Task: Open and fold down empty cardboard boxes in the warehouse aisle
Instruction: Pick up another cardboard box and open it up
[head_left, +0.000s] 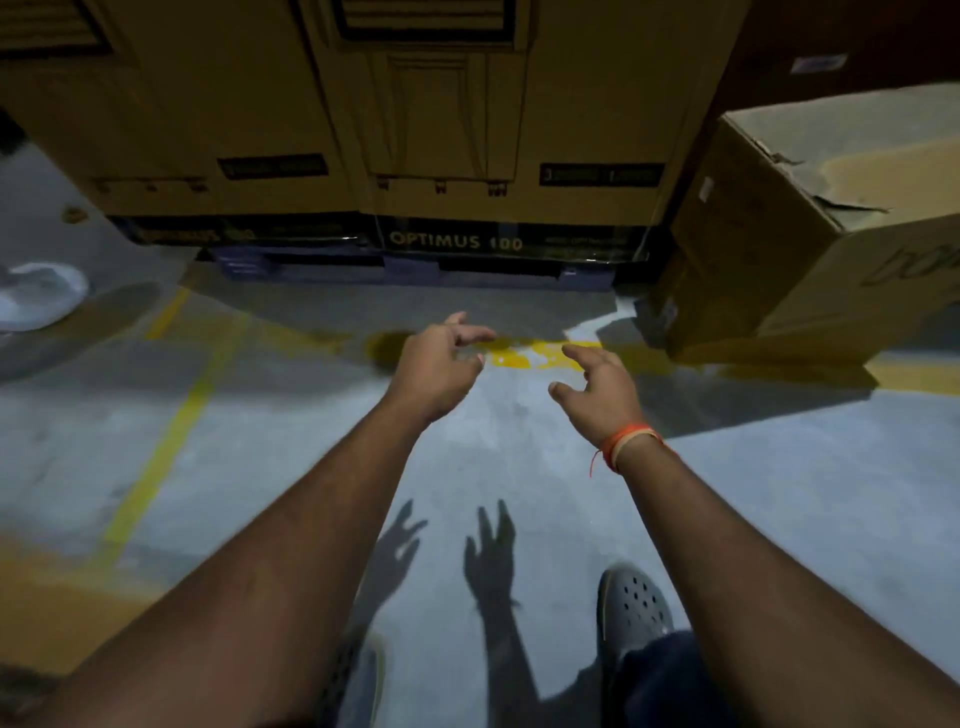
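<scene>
Empty, both the left hand (436, 366) and right hand (602, 387) hang loose-fingered, seemingly reaching, left of the torn box (810, 228).

The stacked cartons (426, 130) were tan with black line drawings and black bands lettered in yellow. The floor (519, 493) was grey, crossed by yellow painted lines (171, 431). An orange thread band (628, 441) circled one wrist; the perforated clog (631, 605) was dark grey.

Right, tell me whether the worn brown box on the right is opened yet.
Not opened, as far as shows: the worn box stands full-shaped on the floor, its visible top face closed though torn. Both hands are off it.
</scene>
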